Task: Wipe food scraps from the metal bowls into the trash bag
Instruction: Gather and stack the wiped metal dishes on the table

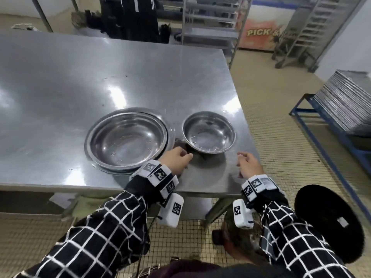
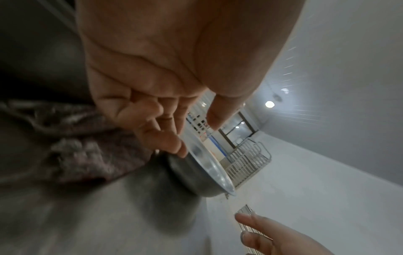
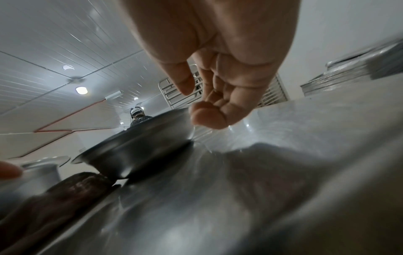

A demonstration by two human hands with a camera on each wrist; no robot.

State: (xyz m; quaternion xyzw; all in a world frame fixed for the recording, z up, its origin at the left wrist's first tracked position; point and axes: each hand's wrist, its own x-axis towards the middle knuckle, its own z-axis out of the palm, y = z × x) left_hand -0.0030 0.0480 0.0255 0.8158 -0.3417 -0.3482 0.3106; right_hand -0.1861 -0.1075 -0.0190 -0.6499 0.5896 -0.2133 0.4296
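Note:
Two metal bowls stand near the steel table's right front corner: a large bowl and, to its right, a small bowl. A brown cloth lies bunched between them. My left hand hovers over the cloth with loosely curled fingers and an empty palm, its fingertips at the small bowl's near rim. To the right of the small bowl my right hand hangs just above the table, relaxed and holding nothing. Neither bowl shows clear scraps.
The steel table stretches far to the left and back. A black round object sits low at my right, past the table's corner. Stacked metal trays rest on a blue frame at the right. Tall wire racks stand behind the table.

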